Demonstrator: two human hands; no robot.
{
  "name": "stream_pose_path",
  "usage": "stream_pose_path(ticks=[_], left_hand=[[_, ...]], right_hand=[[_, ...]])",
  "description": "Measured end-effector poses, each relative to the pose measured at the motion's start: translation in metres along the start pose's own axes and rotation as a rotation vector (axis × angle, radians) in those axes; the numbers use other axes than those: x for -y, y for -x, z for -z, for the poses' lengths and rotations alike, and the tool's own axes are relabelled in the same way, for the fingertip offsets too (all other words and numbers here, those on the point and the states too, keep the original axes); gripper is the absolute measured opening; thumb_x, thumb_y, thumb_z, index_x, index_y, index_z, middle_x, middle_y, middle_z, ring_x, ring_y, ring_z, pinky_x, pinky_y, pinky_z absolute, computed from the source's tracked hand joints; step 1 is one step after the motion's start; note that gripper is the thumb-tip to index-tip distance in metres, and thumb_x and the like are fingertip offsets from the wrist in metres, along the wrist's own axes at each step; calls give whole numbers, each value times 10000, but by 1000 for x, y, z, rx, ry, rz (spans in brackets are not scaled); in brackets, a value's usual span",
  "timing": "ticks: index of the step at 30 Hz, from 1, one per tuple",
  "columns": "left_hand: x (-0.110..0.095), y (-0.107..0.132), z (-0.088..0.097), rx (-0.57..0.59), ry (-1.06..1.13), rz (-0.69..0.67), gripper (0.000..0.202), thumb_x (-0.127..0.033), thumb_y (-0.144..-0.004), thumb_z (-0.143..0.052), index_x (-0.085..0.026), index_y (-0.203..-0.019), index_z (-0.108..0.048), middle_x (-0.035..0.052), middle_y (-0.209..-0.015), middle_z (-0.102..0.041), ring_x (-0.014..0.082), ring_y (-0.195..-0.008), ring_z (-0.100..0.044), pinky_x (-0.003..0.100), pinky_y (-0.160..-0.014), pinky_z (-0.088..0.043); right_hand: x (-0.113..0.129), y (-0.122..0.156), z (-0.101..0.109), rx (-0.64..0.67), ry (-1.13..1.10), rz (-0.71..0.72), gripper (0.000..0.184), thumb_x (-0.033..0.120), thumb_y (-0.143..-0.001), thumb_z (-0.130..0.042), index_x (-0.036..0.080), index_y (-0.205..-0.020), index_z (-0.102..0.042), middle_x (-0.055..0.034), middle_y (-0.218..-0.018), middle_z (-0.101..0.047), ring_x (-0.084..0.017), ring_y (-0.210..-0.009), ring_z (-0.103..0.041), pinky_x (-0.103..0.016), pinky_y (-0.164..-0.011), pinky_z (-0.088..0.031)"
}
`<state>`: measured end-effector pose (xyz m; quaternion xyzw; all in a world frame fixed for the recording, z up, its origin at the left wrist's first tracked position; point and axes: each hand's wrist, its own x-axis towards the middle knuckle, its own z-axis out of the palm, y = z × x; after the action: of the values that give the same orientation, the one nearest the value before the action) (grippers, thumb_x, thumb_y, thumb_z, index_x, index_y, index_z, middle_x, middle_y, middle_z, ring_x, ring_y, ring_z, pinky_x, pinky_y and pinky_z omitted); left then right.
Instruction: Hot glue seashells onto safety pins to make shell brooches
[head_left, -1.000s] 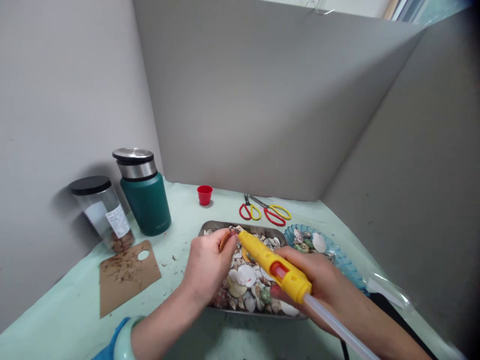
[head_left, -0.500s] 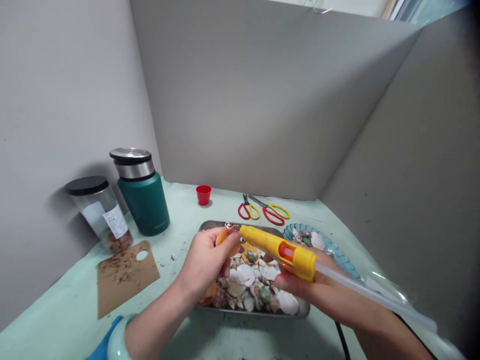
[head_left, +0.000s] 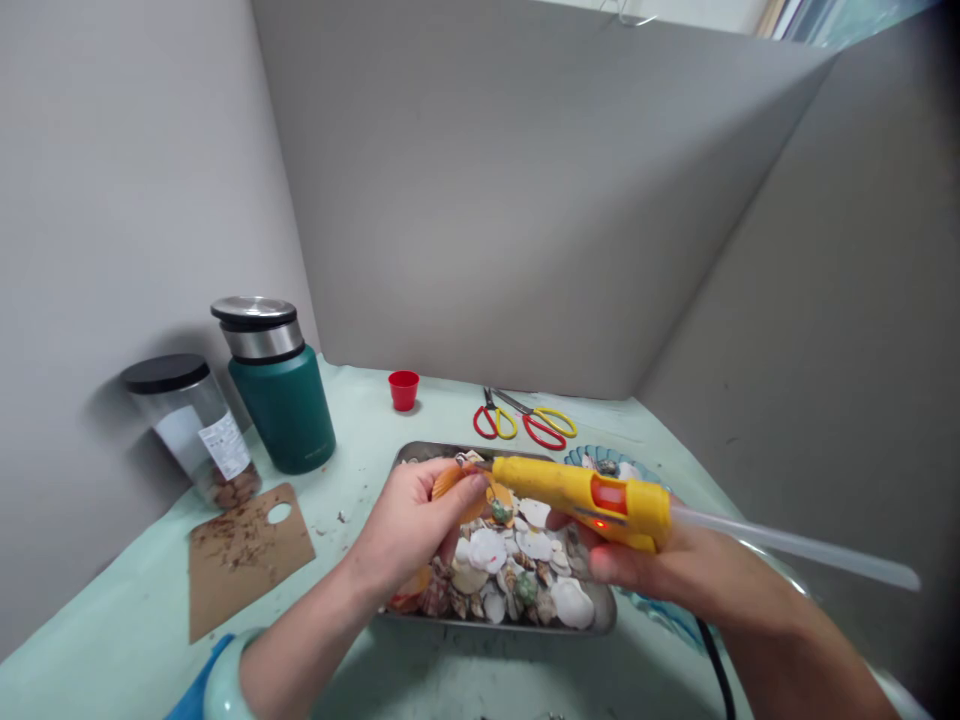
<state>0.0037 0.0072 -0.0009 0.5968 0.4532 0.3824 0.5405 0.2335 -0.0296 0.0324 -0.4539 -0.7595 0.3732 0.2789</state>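
Now, left hand (head_left: 409,515): I see fingers pinched on an orange shell (head_left: 447,482).
Right hand (head_left: 667,570): fingers wrapped around yellow glue gun (head_left: 551,485), nozzle (head_left: 484,465) toward nine o'clock.

I count two hands, my left hand (head_left: 412,515) and my right hand (head_left: 667,570); one glue gun (head_left: 551,485), one glue stick (head_left: 795,545), one orange shell (head_left: 450,482) in my grip; one metal tray (head_left: 525,628), one blue dish (head_left: 667,612), two pairs of scissors (head_left: 529,408), one red cup (head_left: 404,391), one green flask (head_left: 283,410), one jar (head_left: 184,420), one brown board (head_left: 251,565). The heaped shells (head_left: 487,550) overlap too much for me to count.
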Motion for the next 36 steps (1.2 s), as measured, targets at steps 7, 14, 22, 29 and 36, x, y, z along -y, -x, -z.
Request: stream_pose_path(ticks=[7, 14, 22, 29, 36], left_hand=[[4, 0, 4, 94, 13, -10, 294, -402, -815, -564, -194, -623, -487, -84, -362, -415, 45, -307, -358, 178, -356, -227], [0, 0, 5, 112, 41, -30, 255, -391, -801, -580, -189, -649, -544, -76, -377, -444, 45, -290, -369, 187, -348, -246], [-3, 2, 6, 124, 18, -26, 248, -373, -815, -559, -194, -646, -536, -71, -347, -440, 53, -299, -370, 201, -365, -257], [-1, 1, 4, 122, -43, -26, 259, -386, -815, -556, -186, -650, -549, -75, -364, -440, 50, -312, -374, 195, -381, -272], [0, 0, 4, -27, -86, -35, 329, -420, -822, -545, -188, -594, -495, -72, -339, -425, 59, -345, -353, 201, -409, -284]], right_hand=[[-8, 4, 10, 152, -295, -117, 379, 510, -765, -603, 221, -1008, -631, 19, -591, -453, -86, -435, -369, -209, -384, -303], [1, 3, 8, 99, -441, -203, 375, 511, -692, -664, 218, -922, -630, 33, -578, -393, -80, -455, -309, -211, -404, -241], [-13, 0, 5, 196, -548, -128, 387, 488, -747, -634, 192, -995, -602, 38, -618, -410, -55, -449, -296, -191, -382, -204], [-20, -1, 1, 175, -552, -160, 471, 495, -769, -608, 155, -1090, -548, 66, -536, -362, -51, -405, -269, -196, -366, -186], [-11, -4, 5, -55, 58, -73, 283, 454, -824, -555, 222, -977, -605, 21, -637, -509, -111, -510, -440, -233, -465, -352]])
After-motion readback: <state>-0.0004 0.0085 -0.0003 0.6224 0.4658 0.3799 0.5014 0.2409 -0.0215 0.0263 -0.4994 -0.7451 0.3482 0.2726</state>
